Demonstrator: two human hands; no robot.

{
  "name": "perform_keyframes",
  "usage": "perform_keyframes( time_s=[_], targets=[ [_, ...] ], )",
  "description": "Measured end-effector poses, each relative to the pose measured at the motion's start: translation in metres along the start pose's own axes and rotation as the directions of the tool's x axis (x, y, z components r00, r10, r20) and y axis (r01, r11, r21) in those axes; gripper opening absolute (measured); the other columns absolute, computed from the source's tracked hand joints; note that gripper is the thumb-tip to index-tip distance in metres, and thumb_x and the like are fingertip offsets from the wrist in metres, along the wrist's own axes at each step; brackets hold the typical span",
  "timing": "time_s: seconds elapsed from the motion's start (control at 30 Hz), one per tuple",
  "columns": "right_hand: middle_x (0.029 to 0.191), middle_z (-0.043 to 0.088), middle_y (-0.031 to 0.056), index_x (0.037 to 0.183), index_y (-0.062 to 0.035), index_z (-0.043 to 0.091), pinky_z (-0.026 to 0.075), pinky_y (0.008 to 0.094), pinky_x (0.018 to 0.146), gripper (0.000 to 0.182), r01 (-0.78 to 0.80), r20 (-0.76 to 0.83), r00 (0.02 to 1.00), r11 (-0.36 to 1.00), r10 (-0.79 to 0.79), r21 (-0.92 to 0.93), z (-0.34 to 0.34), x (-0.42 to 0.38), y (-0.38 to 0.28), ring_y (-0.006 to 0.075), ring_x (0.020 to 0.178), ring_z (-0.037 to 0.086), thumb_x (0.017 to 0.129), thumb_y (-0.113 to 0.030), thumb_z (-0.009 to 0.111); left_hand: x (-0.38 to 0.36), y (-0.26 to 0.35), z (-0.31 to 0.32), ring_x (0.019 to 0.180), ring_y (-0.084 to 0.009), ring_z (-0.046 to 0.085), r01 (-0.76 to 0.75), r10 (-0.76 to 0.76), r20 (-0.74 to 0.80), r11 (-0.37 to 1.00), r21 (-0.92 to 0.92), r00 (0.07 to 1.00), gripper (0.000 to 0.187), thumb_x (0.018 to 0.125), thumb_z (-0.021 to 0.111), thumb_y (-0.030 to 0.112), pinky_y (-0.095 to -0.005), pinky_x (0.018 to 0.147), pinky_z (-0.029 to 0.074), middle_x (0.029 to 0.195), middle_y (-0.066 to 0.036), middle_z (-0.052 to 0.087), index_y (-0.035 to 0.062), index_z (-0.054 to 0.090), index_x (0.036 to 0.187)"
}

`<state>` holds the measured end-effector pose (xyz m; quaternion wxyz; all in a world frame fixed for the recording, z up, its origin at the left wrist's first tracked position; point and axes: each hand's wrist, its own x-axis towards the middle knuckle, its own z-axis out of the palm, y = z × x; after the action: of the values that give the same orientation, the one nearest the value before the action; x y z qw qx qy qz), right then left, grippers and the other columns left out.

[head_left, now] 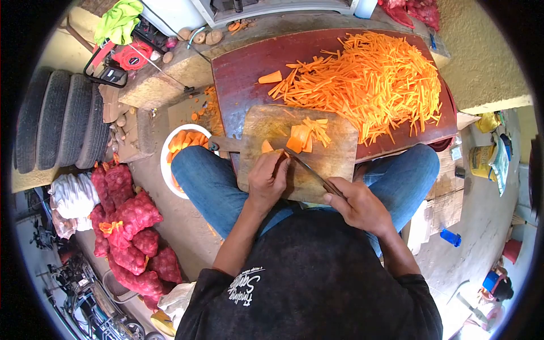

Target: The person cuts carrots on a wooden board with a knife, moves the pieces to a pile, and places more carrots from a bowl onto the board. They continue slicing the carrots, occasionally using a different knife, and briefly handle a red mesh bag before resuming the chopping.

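Observation:
My right hand (358, 207) is wrapped round the handle of a knife (310, 170), its blade slanting up and left over a wooden cutting board (334, 164). Bent over the board's left half, my left hand (267, 178) has its fingers closed on a carrot piece (267, 147), which pokes out past the fingertips. The knife tip lies close to those fingers. Just beyond the blade sit carrot slices (299, 139) in a small stack, with cut carrot sticks (318, 129) beside them. Behind the board, a large heap of carrot sticks (368, 85) covers much of the dark red table (243, 65).
A white bucket (165, 164) of carrot pieces stands by my left knee. One carrot chunk (270, 77) lies left of the heap. Red mesh sacks (136, 218) and stacked tires (54, 122) line the left side. A blue object (450, 238) rests on the floor at right.

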<state>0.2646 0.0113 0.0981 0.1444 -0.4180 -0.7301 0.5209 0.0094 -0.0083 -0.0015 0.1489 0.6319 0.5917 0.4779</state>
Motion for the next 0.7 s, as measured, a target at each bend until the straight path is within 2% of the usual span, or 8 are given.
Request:
perform_keyframes(
  time_s=[0.07, 0.17, 0.27, 0.47, 0.57, 0.7],
  targets=[
    [0.082, 0.065, 0.0223, 0.118, 0.0025, 0.066, 0.051, 0.0454, 0.071, 0.021, 0.009, -0.019, 1.000, 1.000, -0.009, 0.000, 0.001, -0.001, 0.000, 0.0399, 0.075, 0.067, 0.107, -0.016, 0.068, 0.001, 0.001, 0.000, 0.088, -0.0330, 0.075, -0.015, 0.015, -0.001, 1.000, -0.003, 1.000, 0.025, 0.090, 0.082, -0.001, -0.0391, 0.077, 0.060, 0.097, -0.017, 0.076, -0.0029, 0.075, 0.114],
    [0.081, 0.063, 0.0211, 0.117, 0.0027, 0.066, 0.051, 0.0445, 0.070, 0.021, -0.009, -0.017, 1.000, 1.000, 0.009, 0.030, 0.001, -0.002, 0.000, 0.0367, 0.073, 0.066, 0.108, -0.015, 0.067, 0.002, 0.002, -0.001, 0.087, -0.0329, 0.075, -0.012, 0.011, 0.030, 1.000, 0.019, 0.999, 0.025, 0.089, 0.082, -0.001, -0.0390, 0.076, 0.060, 0.096, -0.017, 0.075, -0.0028, 0.075, 0.113],
    [0.085, 0.064, 0.0294, 0.113, 0.0017, 0.060, 0.052, 0.0519, 0.074, 0.022, -0.015, -0.010, 1.000, 0.998, 0.016, 0.053, -0.001, 0.000, -0.009, 0.0514, 0.084, 0.068, 0.109, -0.019, 0.066, 0.001, 0.001, -0.001, 0.085, -0.0328, 0.074, -0.033, 0.032, 0.018, 0.999, 0.032, 0.999, 0.025, 0.089, 0.083, -0.001, -0.0395, 0.075, 0.059, 0.095, -0.017, 0.075, -0.0025, 0.074, 0.112],
    [0.086, 0.064, 0.0293, 0.112, 0.0023, 0.059, 0.053, 0.0521, 0.074, 0.022, -0.041, 0.007, 0.999, 0.998, 0.040, 0.039, -0.002, 0.001, -0.015, 0.0527, 0.085, 0.068, 0.109, -0.019, 0.065, 0.000, 0.000, -0.002, 0.081, -0.0319, 0.075, -0.013, 0.012, 0.020, 1.000, 0.026, 1.000, 0.021, 0.091, 0.084, 0.002, -0.0378, 0.072, 0.058, 0.093, -0.018, 0.075, -0.0010, 0.076, 0.110],
    [0.081, 0.064, 0.0219, 0.118, 0.0023, 0.066, 0.052, 0.0449, 0.071, 0.021, -0.010, -0.023, 1.000, 1.000, 0.010, 0.001, 0.005, 0.000, -0.007, 0.0391, 0.075, 0.067, 0.109, -0.016, 0.066, -0.001, 0.000, -0.003, 0.081, -0.0322, 0.075, -0.017, 0.016, 0.023, 0.998, 0.054, 1.000, 0.021, 0.091, 0.084, 0.002, -0.0379, 0.072, 0.058, 0.093, -0.018, 0.075, -0.0009, 0.076, 0.110],
    [0.084, 0.067, 0.0266, 0.120, 0.0024, 0.063, 0.053, 0.0505, 0.073, 0.024, 0.004, -0.030, 1.000, 0.997, -0.006, -0.083, 0.013, 0.004, -0.002, 0.0486, 0.082, 0.070, 0.108, -0.018, 0.066, -0.001, 0.000, -0.002, 0.082, -0.0329, 0.075, -0.020, 0.020, 0.015, 0.999, 0.050, 1.000, 0.021, 0.090, 0.084, 0.002, -0.0385, 0.072, 0.058, 0.093, -0.018, 0.075, -0.0007, 0.076, 0.109]
  ],
)
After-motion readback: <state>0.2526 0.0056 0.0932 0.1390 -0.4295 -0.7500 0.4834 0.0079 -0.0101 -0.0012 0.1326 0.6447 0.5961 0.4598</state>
